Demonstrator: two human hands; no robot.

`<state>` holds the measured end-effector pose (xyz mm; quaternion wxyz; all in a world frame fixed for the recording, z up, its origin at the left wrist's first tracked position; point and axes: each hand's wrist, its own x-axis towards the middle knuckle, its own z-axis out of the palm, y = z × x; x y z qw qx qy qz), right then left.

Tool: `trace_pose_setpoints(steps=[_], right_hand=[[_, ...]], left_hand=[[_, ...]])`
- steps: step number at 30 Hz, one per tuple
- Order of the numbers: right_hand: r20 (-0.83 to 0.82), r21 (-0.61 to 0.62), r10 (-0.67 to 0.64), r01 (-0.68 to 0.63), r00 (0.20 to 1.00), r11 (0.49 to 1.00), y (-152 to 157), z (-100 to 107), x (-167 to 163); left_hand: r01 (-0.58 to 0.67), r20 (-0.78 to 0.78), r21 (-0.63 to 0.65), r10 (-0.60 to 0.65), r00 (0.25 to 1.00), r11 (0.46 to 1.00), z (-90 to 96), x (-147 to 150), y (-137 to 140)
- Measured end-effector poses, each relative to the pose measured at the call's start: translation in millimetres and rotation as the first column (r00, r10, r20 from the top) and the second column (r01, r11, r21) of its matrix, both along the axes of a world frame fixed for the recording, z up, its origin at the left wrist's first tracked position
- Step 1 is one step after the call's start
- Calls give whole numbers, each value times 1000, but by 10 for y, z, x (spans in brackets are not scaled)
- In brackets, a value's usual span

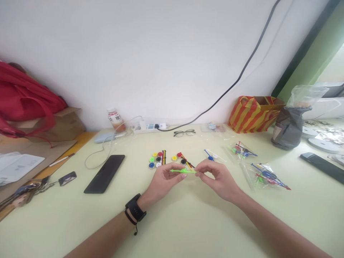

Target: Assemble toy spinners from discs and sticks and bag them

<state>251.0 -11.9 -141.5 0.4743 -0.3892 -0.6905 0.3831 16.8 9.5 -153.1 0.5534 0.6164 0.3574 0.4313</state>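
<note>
Over the middle of the table, my left hand (167, 179) pinches a bright green plastic arrow spinner (184, 171) near its round hub. My right hand (215, 179) has thumb and fingertips closed on the spinner's right end. Just beyond the hands lie coloured round discs (155, 159) beside a bundle of coloured arrows (164, 157). To their right, a second cluster has a yellow disc (174, 158) and loose arrows (188, 161), partly hidden by my fingers. A blue arrow (209, 154) and a white arrow (218, 156) lie behind my right hand.
Clear plastic bags of spinner parts (268, 175) lie to the right. Eyeglasses (184, 133) and a power strip (149, 128) are along the wall. On the left are a black phone (104, 174), a drink bottle (116, 121) and keys (40, 184). A striped bag (249, 114) stands back right.
</note>
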Motion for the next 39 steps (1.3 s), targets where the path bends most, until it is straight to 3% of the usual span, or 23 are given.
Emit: trace_pose_setpoints(steps=[9,14,18,22,28,31,39], right_hand=[[72,41,4,-8,997,999,3,-1,17],[94,6,-6,6,996,1000,10,-27,-8],[101,-5,-5,5,995,1000,5,-19,-19],[46,-136,77,-70,996,988,-5,-2,-24],[-51,-358,271,-271,961,894,-19,29,-36],[-89,-377,267,-280,960,883,-25,51,-39],[-110,-321,187,-213,976,923,1,49,-18]], left_hand=[[-11,-24,68,12,1000,998,19,0,-24],[14,-94,115,-3,996,993,19,-8,-50],[-16,-192,203,55,980,979,10,-17,-65],[-1,-235,244,60,970,970,33,-33,-88],[72,-251,207,-19,968,976,89,-31,-124],[84,-220,203,-38,975,976,92,-15,-131],[198,-11,110,-198,980,974,149,22,-142]])
